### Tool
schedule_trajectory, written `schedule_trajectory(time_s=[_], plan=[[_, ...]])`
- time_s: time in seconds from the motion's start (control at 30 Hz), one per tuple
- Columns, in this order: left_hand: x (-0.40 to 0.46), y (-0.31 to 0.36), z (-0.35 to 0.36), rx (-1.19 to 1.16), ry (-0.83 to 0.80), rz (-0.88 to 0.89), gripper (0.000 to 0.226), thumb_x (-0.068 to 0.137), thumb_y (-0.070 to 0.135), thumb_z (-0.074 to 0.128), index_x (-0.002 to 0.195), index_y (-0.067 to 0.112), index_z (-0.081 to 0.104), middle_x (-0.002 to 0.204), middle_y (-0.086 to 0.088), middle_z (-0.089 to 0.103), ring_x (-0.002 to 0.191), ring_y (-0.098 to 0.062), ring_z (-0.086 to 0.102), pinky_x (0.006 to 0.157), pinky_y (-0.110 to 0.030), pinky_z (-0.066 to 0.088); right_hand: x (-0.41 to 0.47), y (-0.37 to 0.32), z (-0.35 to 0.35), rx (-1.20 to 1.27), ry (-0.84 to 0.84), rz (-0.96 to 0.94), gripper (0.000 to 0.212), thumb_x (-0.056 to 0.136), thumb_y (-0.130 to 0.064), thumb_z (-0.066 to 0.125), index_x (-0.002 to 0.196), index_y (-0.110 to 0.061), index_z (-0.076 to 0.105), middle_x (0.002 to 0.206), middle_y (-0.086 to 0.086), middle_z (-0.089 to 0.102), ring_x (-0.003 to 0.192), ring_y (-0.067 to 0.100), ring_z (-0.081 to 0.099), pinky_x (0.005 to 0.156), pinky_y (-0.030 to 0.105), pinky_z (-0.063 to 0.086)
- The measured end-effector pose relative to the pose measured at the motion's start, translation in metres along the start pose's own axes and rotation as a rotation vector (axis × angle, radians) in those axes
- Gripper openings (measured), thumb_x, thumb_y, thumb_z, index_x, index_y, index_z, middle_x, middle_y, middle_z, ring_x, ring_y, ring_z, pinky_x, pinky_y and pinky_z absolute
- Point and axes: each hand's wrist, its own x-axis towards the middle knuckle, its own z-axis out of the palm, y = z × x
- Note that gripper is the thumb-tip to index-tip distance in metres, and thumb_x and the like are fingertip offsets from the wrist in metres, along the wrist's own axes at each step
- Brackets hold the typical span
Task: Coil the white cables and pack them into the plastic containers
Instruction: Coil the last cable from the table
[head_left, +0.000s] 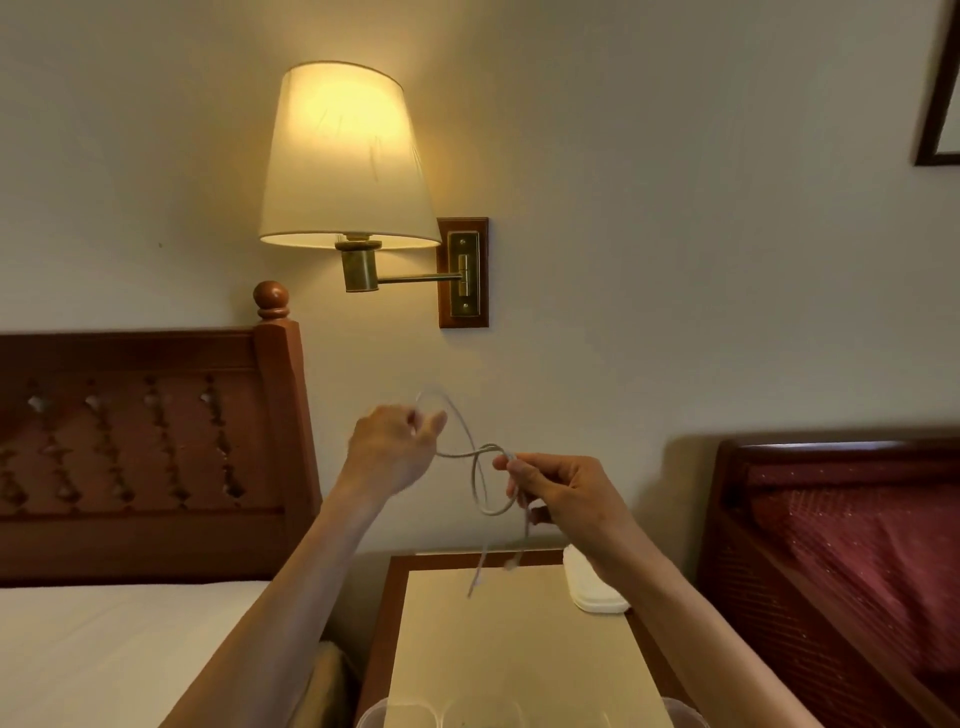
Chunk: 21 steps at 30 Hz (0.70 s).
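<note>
With my left hand (397, 447) pinching the top loop and my right hand (558, 491) gripping the crossing, the white cable (475, 470) hangs between them above the bench (519, 649), tail dangling straight down, nearer my right; plastic containers (405, 716) sit below.

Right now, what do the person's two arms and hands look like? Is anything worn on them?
Both forearms are bare as far as the picture shows: no sleeves, no gloves. The left hand and right hand show no ring, and no watch or band is seen at either wrist. The image is a little blurred at the fingers, so small items cannot be ruled out.
</note>
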Motion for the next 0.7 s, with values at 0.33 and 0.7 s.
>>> schedule_trajectory(time_s=[0.33, 0.7], plan=[[-0.013, 0.018, 0.016, -0.093, 0.009, 0.778, 0.028, 0.083, 0.027, 0.071, 0.111, 0.022, 0.073, 0.102, 0.009, 0.071, 0.081, -0.001, 0.063, 0.07, -0.015, 0.053, 0.022, -0.017, -0.022, -0.506, 0.1, -0.255, 0.021, 0.098, -0.019, 0.054, 0.1, -0.022, 0.074, 0.077, -0.016, 0.063, 0.073, -0.001, 0.056, 0.067, 0.008, 0.043], [-0.015, 0.011, 0.018, -0.871, 0.029, 0.45, 0.011, 0.092, 0.007, 0.06, 0.101, 0.004, 0.065, 0.088, -0.009, 0.068, 0.074, -0.02, 0.062, 0.053, -0.03, 0.055, 0.032, 0.0, -0.053, -0.112, 0.207, 0.055, 0.031, 0.103, -0.016, 0.043, 0.092, -0.007, 0.07, 0.08, 0.008, 0.063, 0.062, 0.013, 0.058, 0.055, 0.024, 0.053]])
